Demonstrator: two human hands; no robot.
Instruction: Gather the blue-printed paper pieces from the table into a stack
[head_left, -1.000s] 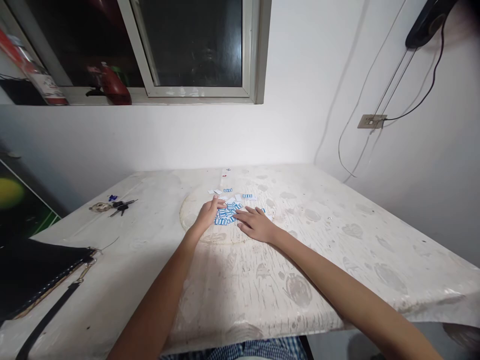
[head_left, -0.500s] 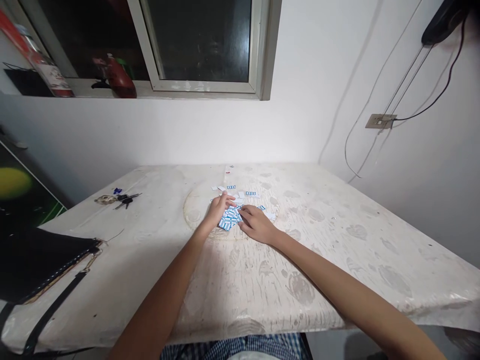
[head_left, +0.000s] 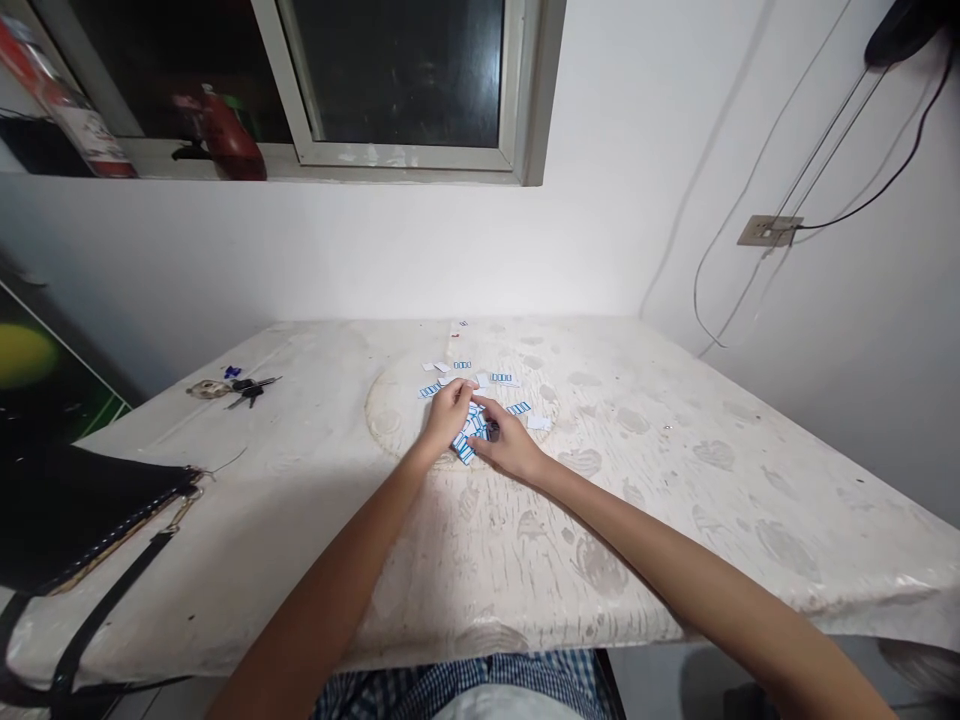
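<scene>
Between my hands is a pile of small white paper cards with blue borders (head_left: 469, 432), low over the table. My left hand (head_left: 448, 414) presses against its left and far side, with the fingers bent together. From the right, my right hand (head_left: 510, 442) curves round the same pile, fingertips at its far side and thumb near its front edge. Parts of the pile are hidden behind the fingers. Short rows of blue-edged cards lie beyond the hands: one at the left (head_left: 430, 391), one at the back (head_left: 502, 378) and one at the right (head_left: 519, 408).
Plain white slips (head_left: 538, 423) lie right of my right hand. Keys (head_left: 253, 388) rest on the table's left side. A black bag (head_left: 90, 510) with a strap covers the left front edge. The table (head_left: 660, 520) meets the wall at the back.
My hands have come closer together, squeezing the spread cards into a narrower pile. The left hand has moved right and its fingers have bent in. The view has tilted slightly.
</scene>
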